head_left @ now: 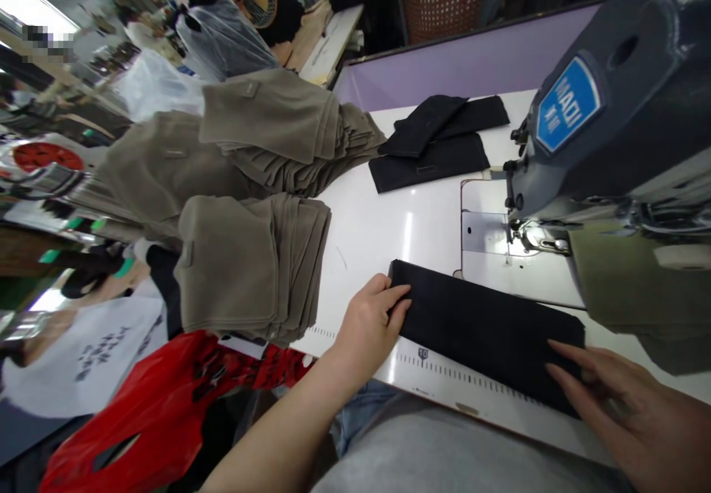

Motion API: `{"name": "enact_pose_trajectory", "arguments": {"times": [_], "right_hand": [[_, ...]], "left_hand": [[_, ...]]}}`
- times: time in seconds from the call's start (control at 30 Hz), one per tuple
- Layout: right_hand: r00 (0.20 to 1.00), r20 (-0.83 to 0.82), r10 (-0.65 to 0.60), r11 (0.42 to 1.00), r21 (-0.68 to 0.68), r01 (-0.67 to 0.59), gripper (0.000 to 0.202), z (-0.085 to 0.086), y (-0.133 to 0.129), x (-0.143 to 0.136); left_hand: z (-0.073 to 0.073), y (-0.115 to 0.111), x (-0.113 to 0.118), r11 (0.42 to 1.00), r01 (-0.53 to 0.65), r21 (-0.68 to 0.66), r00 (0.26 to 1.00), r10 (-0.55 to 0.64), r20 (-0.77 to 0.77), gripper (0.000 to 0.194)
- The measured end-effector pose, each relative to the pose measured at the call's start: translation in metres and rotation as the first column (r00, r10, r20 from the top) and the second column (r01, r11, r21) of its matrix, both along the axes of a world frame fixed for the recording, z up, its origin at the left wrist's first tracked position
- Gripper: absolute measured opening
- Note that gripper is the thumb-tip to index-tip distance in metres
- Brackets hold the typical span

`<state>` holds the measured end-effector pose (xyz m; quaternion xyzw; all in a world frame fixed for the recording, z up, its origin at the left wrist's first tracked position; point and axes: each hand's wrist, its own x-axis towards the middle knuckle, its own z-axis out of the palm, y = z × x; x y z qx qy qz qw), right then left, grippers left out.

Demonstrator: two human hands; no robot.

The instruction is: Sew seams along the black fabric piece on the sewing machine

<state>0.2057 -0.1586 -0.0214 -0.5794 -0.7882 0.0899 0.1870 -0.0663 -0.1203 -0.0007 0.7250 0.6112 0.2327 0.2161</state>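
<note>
Far to my left a red plastic bag (167,404) sags below the bench (383,234) edge, and above it sit stacks of khaki cut pieces (249,263) — one pile near me, more heaped behind it. My left hand (369,323) pinches the left end of the dark fabric strip (483,330), fingers curled over its corner and thumb along the edge. The strip lies flat on the bench, slanting along the printed ruler (444,371) at the front edge, just short of the machine's steel plate. More dark pieces (438,141) rest farther back, well apart from mine. My right hand (627,404) lies open and flat, fingertips pressing the strip's right end down. To the right the sewing machine (611,115) looms, its presser foot (541,241) bare. I judge I'm squaring up the strip before stitching — next it wants sliding up under the foot, edges kept even, both ends steadied.
</note>
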Motion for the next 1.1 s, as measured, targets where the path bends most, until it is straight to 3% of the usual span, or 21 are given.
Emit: {"name": "enact_pose_trajectory", "arguments": {"times": [0.27,0.4,0.47,0.57,0.67,0.73,0.87,1.0,1.1], "right_hand": [[0.998,0.010,-0.056,0.996,-0.065,0.056,0.042,-0.003,-0.005,0.000],[1.000,0.016,0.006,1.000,-0.016,-0.005,0.040,0.004,0.000,-0.002],[0.996,0.072,0.055,0.998,0.029,-0.057,0.039,0.011,0.005,-0.005],[0.971,0.215,0.102,0.989,0.079,-0.121,0.039,0.023,0.012,-0.013],[0.946,0.306,0.105,0.974,0.158,-0.159,0.036,0.029,0.018,-0.023],[0.935,0.299,0.191,0.949,0.188,-0.254,0.032,0.027,0.021,-0.030],[0.884,0.235,0.404,0.884,0.147,-0.444,0.042,0.015,0.021,-0.041],[0.915,0.171,0.367,0.918,0.092,-0.385,0.029,0.006,0.019,-0.046],[0.919,0.158,0.362,0.921,0.090,-0.378,0.037,0.001,0.019,-0.046]], "left_hand": [[-0.001,0.002,0.000,1.000,-0.006,0.004,1.000,0.006,-0.013,0.020],[-0.001,0.002,0.002,1.000,0.005,0.021,0.994,-0.003,-0.109,0.021],[-0.002,0.002,0.003,0.994,0.017,0.109,0.979,0.006,-0.204,0.022],[-0.003,0.004,0.002,0.947,0.206,0.247,0.933,-0.114,-0.342,0.025],[0.000,0.009,0.004,0.834,0.519,0.187,0.807,-0.405,-0.430,0.030],[0.005,0.012,0.011,0.795,0.591,0.135,0.747,-0.477,-0.464,0.032],[0.013,0.011,0.033,0.860,0.500,0.102,0.768,-0.386,-0.510,0.040],[0.006,0.005,0.045,0.879,0.471,0.074,0.760,-0.361,-0.540,0.061],[-0.006,0.002,0.043,0.916,0.395,0.072,0.810,-0.310,-0.497,0.065]]}}
